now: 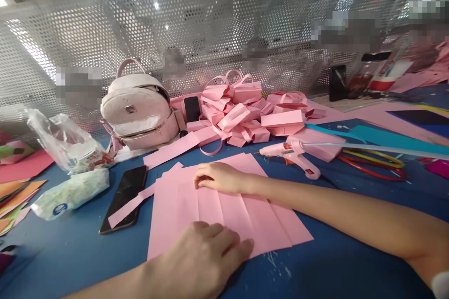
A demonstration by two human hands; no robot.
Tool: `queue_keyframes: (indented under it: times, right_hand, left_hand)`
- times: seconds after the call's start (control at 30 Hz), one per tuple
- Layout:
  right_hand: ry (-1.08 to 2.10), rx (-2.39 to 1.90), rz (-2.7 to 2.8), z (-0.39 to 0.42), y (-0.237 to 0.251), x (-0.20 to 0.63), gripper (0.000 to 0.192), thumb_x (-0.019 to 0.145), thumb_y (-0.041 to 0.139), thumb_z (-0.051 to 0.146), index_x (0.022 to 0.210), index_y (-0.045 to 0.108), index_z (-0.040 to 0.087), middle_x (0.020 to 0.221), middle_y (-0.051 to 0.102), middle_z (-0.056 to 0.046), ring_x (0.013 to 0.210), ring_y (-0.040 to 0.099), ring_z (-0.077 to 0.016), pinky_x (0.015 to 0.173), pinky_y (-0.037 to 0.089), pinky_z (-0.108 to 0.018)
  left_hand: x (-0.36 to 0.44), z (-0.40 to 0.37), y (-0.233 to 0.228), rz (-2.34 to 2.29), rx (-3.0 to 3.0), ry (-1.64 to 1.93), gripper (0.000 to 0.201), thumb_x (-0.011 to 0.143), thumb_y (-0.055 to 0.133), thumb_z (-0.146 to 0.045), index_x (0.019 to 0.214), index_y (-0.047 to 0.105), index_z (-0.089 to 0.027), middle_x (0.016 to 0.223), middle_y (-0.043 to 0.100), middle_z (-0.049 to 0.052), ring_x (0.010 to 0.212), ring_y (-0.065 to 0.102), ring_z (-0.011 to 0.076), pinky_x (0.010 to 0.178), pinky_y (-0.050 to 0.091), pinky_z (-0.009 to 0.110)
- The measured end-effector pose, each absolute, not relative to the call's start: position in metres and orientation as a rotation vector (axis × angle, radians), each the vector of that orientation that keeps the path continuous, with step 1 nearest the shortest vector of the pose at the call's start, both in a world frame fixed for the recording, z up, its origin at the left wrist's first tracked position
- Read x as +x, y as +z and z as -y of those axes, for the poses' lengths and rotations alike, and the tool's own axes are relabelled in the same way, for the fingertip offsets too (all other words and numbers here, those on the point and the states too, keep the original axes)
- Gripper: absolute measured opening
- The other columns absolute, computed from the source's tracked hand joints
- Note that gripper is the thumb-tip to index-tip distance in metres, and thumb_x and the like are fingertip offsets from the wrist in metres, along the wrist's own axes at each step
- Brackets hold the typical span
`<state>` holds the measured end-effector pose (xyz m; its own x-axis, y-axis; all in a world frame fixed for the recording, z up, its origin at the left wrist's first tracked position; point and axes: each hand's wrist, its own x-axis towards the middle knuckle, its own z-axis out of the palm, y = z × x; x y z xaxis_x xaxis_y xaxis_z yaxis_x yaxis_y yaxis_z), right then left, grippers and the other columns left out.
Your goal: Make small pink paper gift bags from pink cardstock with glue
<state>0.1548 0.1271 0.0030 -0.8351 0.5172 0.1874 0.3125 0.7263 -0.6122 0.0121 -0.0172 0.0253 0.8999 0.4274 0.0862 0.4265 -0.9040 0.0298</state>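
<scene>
Hands press flat, unclenched, on pink paper (224, 215): left hand (206, 254) near edge, right hand (217, 176) far edge.

Bright, even daylight fills my view, strongest at the upper left, where it burns white through the perforated metal screen (217, 23). Small ceiling lamps show as glints on that screen. Shadows under my left hand (205, 257) and right hand (219, 176) are soft and faint on the pink paper sheet (224, 210). The wide lens bends the edges; my left hand, close to the camera, looks soft. Several patches along the back are pixelated.
</scene>
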Motion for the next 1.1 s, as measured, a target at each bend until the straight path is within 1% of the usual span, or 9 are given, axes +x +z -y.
queue_keyframes:
  times: [0.1, 0.23, 0.4, 0.53, 0.7, 0.83, 0.97, 1.03, 1.1]
  right_hand:
    - [0.844, -0.630, 2.588, -0.128, 0.005, 0.156, 0.024, 0.089, 0.057, 0.004, 0.089, 0.075, 0.019, 0.099, 0.072, -0.003, 0.086, 0.065, -0.0179, 0.077, 0.045, -0.028]
    - [0.902, -0.618, 2.594, -0.130, 0.016, 0.161, 0.034, 0.089, 0.049, -0.001, 0.090, 0.076, 0.019, 0.097, 0.074, -0.004, 0.090, 0.067, -0.0177, 0.084, 0.048, -0.028]
    - [0.951, -0.780, 2.501, -0.134, 0.026, 0.171, 0.035, 0.086, 0.045, -0.003, 0.100, 0.071, 0.016, 0.104, 0.073, -0.008, 0.095, 0.068, -0.0189, 0.082, 0.051, -0.029]
    - [1.068, -0.911, 2.378, -0.134, 0.021, 0.175, 0.032, 0.089, 0.041, 0.003, 0.107, 0.066, 0.014, 0.098, 0.072, -0.009, 0.082, 0.068, -0.0163, 0.070, 0.052, -0.027]
    - [1.185, -0.981, 2.240, -0.126, 0.022, 0.179, 0.032, 0.087, 0.063, 0.028, 0.117, 0.063, 0.016, 0.098, 0.072, -0.008, 0.074, 0.065, -0.0152, 0.059, 0.048, -0.023]
    - [1.206, -0.969, 2.201, -0.117, 0.031, 0.183, 0.034, 0.084, 0.065, 0.046, 0.096, 0.068, 0.014, 0.071, 0.064, -0.001, 0.056, 0.051, -0.0113, 0.051, 0.038, -0.022]
    - [1.158, -0.933, 2.205, -0.106, 0.045, 0.186, 0.030, 0.084, 0.062, 0.045, 0.083, 0.065, 0.015, 0.069, 0.059, 0.001, 0.059, 0.049, -0.0118, 0.056, 0.037, -0.024]
    - [1.123, -0.916, 2.255, -0.098, 0.053, 0.188, 0.023, 0.084, 0.062, 0.038, 0.079, 0.063, 0.016, 0.069, 0.058, 0.002, 0.062, 0.050, -0.0125, 0.059, 0.038, -0.024]
    - [1.068, -0.906, 2.326, -0.090, 0.063, 0.190, 0.017, 0.084, 0.061, 0.030, 0.074, 0.062, 0.016, 0.066, 0.056, 0.003, 0.062, 0.048, -0.0126, 0.060, 0.036, -0.024]
  left_hand:
    - [0.000, 0.021, 0.019, -0.789, 3.134, 0.392, 0.030, 0.096, 0.049, -0.017, 0.125, 0.058, -0.014, 0.109, 0.073, 0.010, 0.082, 0.071, 0.0267, 0.060, 0.060, 0.039]
    - [-0.015, 0.026, 0.003, -0.867, 3.244, 0.618, 0.025, 0.100, 0.049, -0.021, 0.120, 0.061, -0.013, 0.121, 0.073, 0.014, 0.107, 0.072, 0.0315, 0.072, 0.065, 0.039]
    - [-0.026, 0.025, -0.005, -0.937, 3.384, 0.541, 0.029, 0.102, 0.040, -0.013, 0.121, 0.061, -0.011, 0.114, 0.076, 0.016, 0.100, 0.076, 0.0284, 0.064, 0.065, 0.034]
    - [-0.033, 0.015, 0.006, -0.874, 3.446, 0.570, 0.028, 0.102, 0.038, -0.012, 0.113, 0.064, -0.012, 0.111, 0.077, 0.014, 0.094, 0.077, 0.0244, 0.064, 0.065, 0.030]
    - [-0.053, 0.002, 0.021, -0.752, 3.555, 0.652, 0.036, 0.102, 0.035, -0.009, 0.119, 0.066, -0.009, 0.123, 0.072, 0.016, 0.110, 0.072, 0.0312, 0.087, 0.062, 0.045]
    - [-0.072, 0.000, 0.031, -0.671, 3.589, 0.767, 0.040, 0.104, 0.033, -0.010, 0.133, 0.062, -0.011, 0.141, 0.063, 0.012, 0.136, 0.054, 0.0285, 0.117, 0.039, 0.047]
    - [-0.088, -0.008, 0.049, -1.184, 2.970, 0.926, 0.041, 0.103, 0.043, -0.016, 0.139, 0.060, -0.023, 0.150, 0.054, 0.007, 0.144, 0.043, 0.0282, 0.126, 0.016, 0.053]
    - [-0.093, -0.014, 0.061, -1.396, 2.355, 1.090, 0.039, 0.098, 0.051, -0.025, 0.134, 0.064, -0.024, 0.144, 0.060, 0.009, 0.138, 0.050, 0.0316, 0.122, 0.024, 0.055]
    - [-0.091, -0.021, 0.070, -1.414, 2.056, 1.117, 0.043, 0.098, 0.052, -0.036, 0.137, 0.061, -0.020, 0.132, 0.068, 0.014, 0.123, 0.063, 0.0324, 0.111, 0.043, 0.054]
